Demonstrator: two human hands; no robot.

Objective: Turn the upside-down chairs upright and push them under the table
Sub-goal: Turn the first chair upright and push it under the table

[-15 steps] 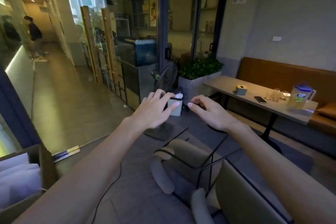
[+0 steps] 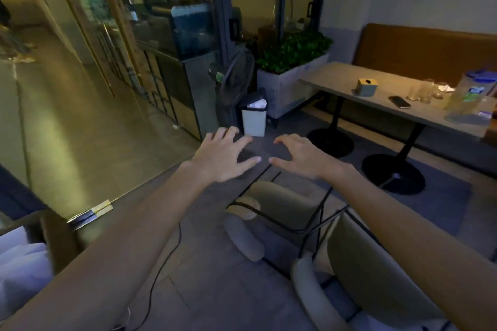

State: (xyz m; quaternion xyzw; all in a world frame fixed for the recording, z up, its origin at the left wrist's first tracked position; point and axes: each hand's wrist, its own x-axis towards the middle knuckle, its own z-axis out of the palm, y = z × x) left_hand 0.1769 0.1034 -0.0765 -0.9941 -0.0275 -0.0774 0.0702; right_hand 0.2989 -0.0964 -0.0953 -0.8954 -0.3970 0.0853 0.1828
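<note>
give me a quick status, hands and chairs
Left hand and right hand open, empty, above the chairs. Near chair and far chair upside down, black legs up. Floor cable beside them.

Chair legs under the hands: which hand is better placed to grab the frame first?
Probably the right hand. It hovers open just above the black legs of the nearer upturned chair, which rise on its side. The left hand, also open and empty, sits over bare floor, farther from them.
</note>
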